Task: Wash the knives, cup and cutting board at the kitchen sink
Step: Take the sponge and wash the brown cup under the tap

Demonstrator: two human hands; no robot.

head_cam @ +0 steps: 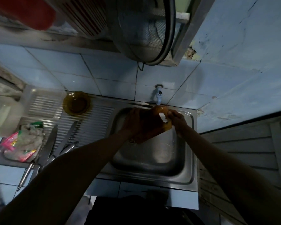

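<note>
Well, over at nine o'clock a crumpled pink and green plastic bag (21,142) lay on the steel drainboard (94,117), and just beside it, toward the sink, two knives (58,143) rested side by side on the ridges, blades pointing toward twelve, long and dull silver, handles toward six. Further back on the drainboard, around eleven o'clock from the knives, sat an amber glass bowl (76,103), round and see-through, opening upward.

At the middle, both hands met over the far end of the steel sink (152,156), right under the pale plastic tap (158,95) on the tiled wall. Between them was the cutting board (157,120), small, orange-brown and wet-looking, with a rounded top and a pale cut-out handle hole near that end. It was held tilted above the basin, touching neither wall nor bottom. The left hand (136,124) had its fingers curled round the board's near edge from the nine o'clock side, covering much of its face. The right hand (177,119) came in from three o'clock, fingertips pinched against the board's edge beside the hole.

Overhead, at twelve, a round metal strainer (144,30) hung from a shelf.
</note>
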